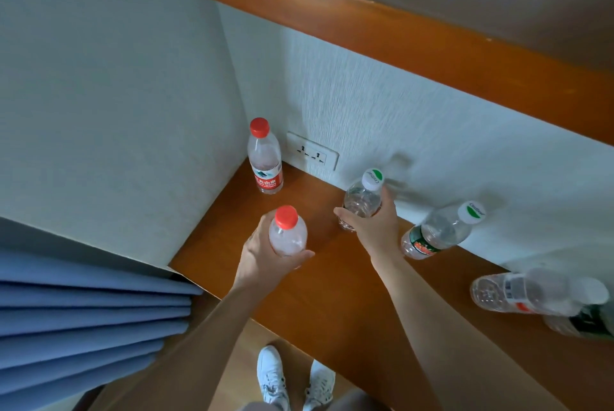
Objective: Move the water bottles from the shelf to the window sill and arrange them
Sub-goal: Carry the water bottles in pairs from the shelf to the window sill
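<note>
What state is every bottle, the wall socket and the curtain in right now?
Corner red-cap bottle: upright on wooden ledge, capped, untouched.
Second red-cap bottle: capped, gripped by left hand.
Green-and-white-cap bottle: capped, gripped by right hand.
Bottle by the wall: upright, capped, untouched.
Right-edge bottle: blurred, capped, untouched.
Green-label bottle behind it: mostly cut off.
Wall socket: nothing plugged in.
Curtain: gathered in folds.

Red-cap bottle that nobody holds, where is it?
In the head view, that bottle stands upright in the far left corner of the wooden ledge, just left of the wall socket.
</note>
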`<state>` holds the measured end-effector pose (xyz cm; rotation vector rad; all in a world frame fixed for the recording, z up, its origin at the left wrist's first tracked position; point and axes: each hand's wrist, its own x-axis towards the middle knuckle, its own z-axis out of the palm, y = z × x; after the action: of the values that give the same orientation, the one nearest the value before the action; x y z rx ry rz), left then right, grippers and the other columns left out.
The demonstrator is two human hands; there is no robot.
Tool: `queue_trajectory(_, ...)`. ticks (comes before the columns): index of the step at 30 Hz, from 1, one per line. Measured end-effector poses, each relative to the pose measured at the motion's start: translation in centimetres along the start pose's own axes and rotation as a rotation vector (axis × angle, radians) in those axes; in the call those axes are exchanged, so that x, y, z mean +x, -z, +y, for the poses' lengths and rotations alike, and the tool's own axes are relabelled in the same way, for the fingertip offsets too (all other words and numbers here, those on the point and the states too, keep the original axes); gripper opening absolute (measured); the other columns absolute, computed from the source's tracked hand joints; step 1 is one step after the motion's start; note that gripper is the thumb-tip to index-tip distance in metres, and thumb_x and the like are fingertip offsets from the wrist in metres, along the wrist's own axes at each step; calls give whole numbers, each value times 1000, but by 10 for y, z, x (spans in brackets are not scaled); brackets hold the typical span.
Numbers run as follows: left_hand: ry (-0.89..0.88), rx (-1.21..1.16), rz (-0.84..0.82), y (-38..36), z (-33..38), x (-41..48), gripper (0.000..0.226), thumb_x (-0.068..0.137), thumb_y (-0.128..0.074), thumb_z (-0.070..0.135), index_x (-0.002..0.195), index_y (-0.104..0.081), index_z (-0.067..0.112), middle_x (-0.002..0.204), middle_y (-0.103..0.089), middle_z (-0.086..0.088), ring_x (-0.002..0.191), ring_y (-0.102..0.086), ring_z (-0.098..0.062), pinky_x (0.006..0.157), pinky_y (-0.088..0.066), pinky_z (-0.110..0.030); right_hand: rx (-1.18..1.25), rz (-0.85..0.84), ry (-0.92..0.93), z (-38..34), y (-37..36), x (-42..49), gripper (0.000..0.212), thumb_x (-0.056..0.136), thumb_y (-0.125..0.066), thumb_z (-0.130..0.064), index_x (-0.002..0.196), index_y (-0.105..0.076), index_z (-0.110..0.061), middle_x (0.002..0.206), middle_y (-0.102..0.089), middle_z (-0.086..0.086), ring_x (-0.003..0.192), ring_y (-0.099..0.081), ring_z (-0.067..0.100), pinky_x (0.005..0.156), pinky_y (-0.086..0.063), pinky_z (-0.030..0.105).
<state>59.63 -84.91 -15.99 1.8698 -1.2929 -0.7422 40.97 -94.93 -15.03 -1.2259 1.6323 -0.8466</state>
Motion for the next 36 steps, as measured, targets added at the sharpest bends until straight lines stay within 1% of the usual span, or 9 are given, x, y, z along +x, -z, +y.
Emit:
queue_trajectory(2, 55, 0, -17, 0, 3, 7, 86, 62, -86, 51, 132, -40, 33, 114, -51, 14, 105, -55, -14, 85, -54, -26, 14, 6, -9, -2, -4, 2, 92, 67, -92, -31, 143, -41, -30, 129, -51, -12, 118, -50, 9, 95, -42, 25)
queue_trajectory(6, 29, 25, 4, 4, 11, 15, 84, 64, -87, 47, 133, -43, 24, 111, -49, 14, 101, -52, -10, 78, -44, -11, -38, 1, 3, -6, -6, 2, 79, 69, -90, -30, 135, -47, -28, 118, -56, -11, 107, -54, 8, 87, -41, 21)
queue_trajectory(11, -7, -34, 88, 21, 29, 22, 86, 61, -85, 55, 131, -43, 28, 112, -53, 12, 101, -56, -13, 79, -49, -16, 27, 11, -6, -15, 2, -13, 62, 69, -90, -33, 118, -53, -31, 111, -62, -12, 103, -59, 7, 93, -49, 26)
queue_trajectory(14, -21, -111, 75, 34, 46, 25, 88, 58, -80, 62, 131, -42, 31, 113, -56, 9, 103, -59, -18, 80, -54, -21, 65, 34, 56, -36, 10, -28, 53, 70, -89, -33, 106, -51, -39, 105, -59, -17, 98, -59, 3, 84, -47, 17)
queue_trajectory(17, -39, -185, 58, 50, 70, 20, 84, 58, -78, 67, 127, -42, 35, 107, -55, 11, 102, -59, -17, 75, -54, -17, 67, 28, 138, -61, 20, -44, 54, 72, -88, -35, 112, -52, -36, 108, -61, -12, 99, -59, 2, 75, -43, 12)
queue_trajectory(20, -92, -256, 48, 66, 92, 12, 78, 61, -79, 61, 125, -44, 33, 104, -55, 14, 101, -60, -14, 66, -52, -10, 67, 45, 192, -82, 29, -59, 56, 71, -88, -37, 115, -55, -31, 109, -63, -9, 100, -61, 6, 82, -50, 23)
queue_trajectory(26, -166, -343, 70, 84, 121, -7, 78, 64, -80, 53, 128, -45, 26, 105, -56, 11, 102, -61, -13, 69, -52, -11, 148, 69, 186, -100, 44, -86, 47, 68, -88, -39, 102, -55, -40, 104, -64, -13, 101, -63, 8, 92, -55, 38)
queue_trajectory(31, -178, -362, 82, 95, 122, -18, 77, 63, -80, 53, 127, -47, 26, 105, -58, 10, 102, -61, -12, 71, -55, -15, 118, -27, 230, -110, 42, -106, 49, 71, -88, -35, 108, -56, -35, 107, -66, -7, 101, -63, 10, 81, -50, 26)
queue_trajectory(36, -152, -365, 116, 116, 106, -24, 85, 59, -76, 71, 128, -46, 30, 112, -60, 5, 106, -63, -20, 77, -59, -24, 159, -64, 225, -119, 26, -120, 49, 72, -87, -35, 109, -54, -37, 110, -65, -9, 104, -62, 7, 80, -48, 21)
